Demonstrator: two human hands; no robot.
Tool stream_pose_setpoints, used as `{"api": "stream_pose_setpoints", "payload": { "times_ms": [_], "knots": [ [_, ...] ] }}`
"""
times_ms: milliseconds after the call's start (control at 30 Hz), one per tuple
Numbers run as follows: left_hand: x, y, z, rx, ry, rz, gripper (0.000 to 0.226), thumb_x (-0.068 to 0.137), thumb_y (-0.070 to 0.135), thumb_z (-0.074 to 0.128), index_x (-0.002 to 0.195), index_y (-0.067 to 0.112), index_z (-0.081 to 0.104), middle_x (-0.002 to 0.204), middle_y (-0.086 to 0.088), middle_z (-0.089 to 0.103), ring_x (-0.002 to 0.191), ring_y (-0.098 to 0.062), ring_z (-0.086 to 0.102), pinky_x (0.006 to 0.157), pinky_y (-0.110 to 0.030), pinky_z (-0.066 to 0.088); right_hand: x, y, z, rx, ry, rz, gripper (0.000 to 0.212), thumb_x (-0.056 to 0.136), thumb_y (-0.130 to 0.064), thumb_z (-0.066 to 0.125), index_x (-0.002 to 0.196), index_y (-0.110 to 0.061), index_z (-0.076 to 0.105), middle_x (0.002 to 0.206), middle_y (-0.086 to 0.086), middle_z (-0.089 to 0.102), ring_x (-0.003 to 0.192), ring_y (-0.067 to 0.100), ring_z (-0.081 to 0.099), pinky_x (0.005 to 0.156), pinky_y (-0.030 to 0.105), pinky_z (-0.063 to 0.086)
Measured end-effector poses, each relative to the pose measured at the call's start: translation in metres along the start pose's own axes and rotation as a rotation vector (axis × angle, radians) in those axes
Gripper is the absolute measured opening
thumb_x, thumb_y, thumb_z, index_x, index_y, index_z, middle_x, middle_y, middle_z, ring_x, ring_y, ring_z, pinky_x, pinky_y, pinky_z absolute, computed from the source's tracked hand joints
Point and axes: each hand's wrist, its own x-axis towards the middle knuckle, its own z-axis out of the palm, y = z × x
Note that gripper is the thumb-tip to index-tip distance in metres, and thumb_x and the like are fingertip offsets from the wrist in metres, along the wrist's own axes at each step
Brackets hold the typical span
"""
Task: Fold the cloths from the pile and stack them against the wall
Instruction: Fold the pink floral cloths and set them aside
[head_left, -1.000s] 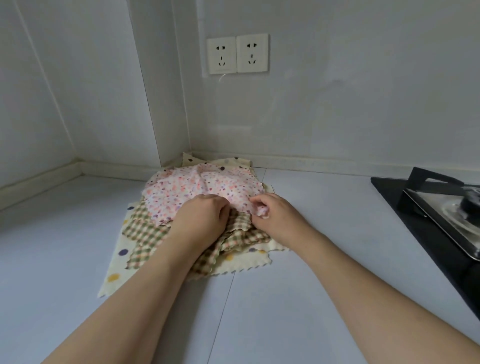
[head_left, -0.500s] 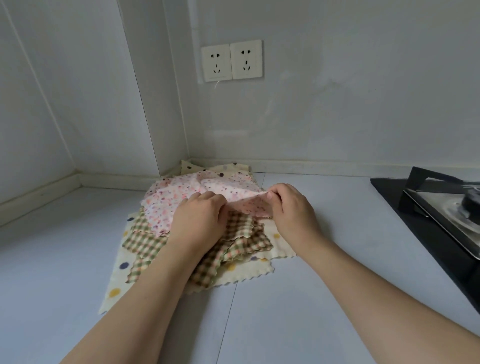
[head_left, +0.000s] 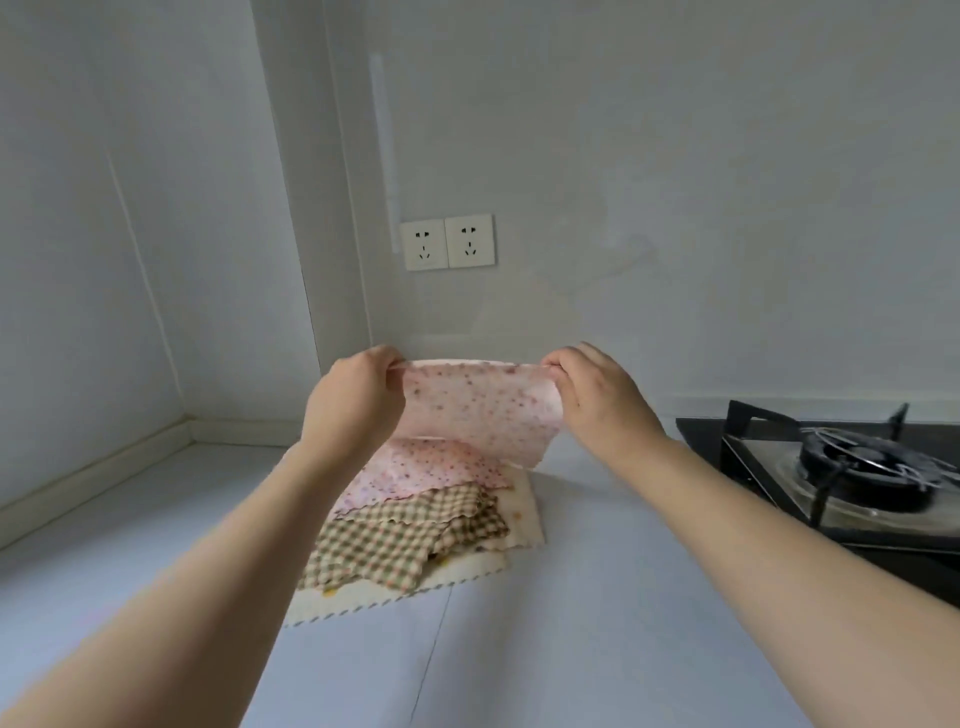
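Lifted off the pile (head_left: 415, 525) moments ago, a thin pink dotted cloth (head_left: 480, 410) hangs stretched — left hand (head_left: 358, 400) and right hand (head_left: 597, 400) pinching its top corners — ready for folding.

Thin matt cloth (head_left: 480, 410), glossy hob (head_left: 717, 441)

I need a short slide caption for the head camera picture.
Both hands, left and right, lift a pink dotted cloth above the pile.

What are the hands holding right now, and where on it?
Pink floral cloth: left hand and right hand each pinch a top corner.
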Motion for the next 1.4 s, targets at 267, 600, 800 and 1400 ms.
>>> {"api": "stream_pose_setpoints", "payload": {
  "times_ms": [267,600,800,1400],
  "knots": [
    [0.007,0.067,-0.095,-0.299,-0.029,-0.106,0.032,0.094,0.012,0.04,0.065,0.013,0.055,0.057,-0.001,0.049,0.056,-0.022,0.045,0.052,-0.028,0.033,0.004,-0.022,-0.122,-0.03,0.179,0.07,0.022,0.099,-0.012,0.045,0.106,-0.006,0.066,0.108,0.007,0.062,0.101,0.022,0.056,0.086,0.03,0.044],
    [-0.02,0.081,-0.06,-0.254,-0.307,-0.099,0.027,0.094,0.013,0.047,0.082,0.01,0.072,0.073,-0.007,0.065,0.066,-0.025,0.059,0.059,-0.026,0.046,-0.022,0.006,-0.147,-0.053,-0.199,0.373,0.013,0.092,-0.017,0.058,0.088,-0.015,0.07,0.087,-0.002,0.068,0.064,0.013,0.064,0.067,0.026,0.045],
    [-0.049,0.063,0.0,-0.122,-0.373,-0.042,0.024,0.091,0.01,0.054,0.102,0.015,0.075,0.101,-0.009,0.073,0.094,-0.027,0.065,0.072,-0.026,0.044,-0.053,0.036,-0.098,0.14,-0.198,0.619,0.016,0.092,-0.01,0.055,0.081,-0.013,0.066,0.075,0.008,0.07,0.061,0.022,0.071,0.048,0.027,0.051],
    [-0.163,0.013,0.006,0.083,-0.607,0.499,0.043,0.092,0.006,0.051,0.123,0.031,0.067,0.135,0.013,0.057,0.122,-0.009,0.056,0.098,-0.024,0.047,-0.192,0.016,-0.064,0.018,-0.444,0.396,0.012,0.087,-0.016,0.061,0.083,-0.019,0.072,0.094,-0.008,0.062,0.084,0.007,0.061,0.082,0.03,0.052]
  ]
}}
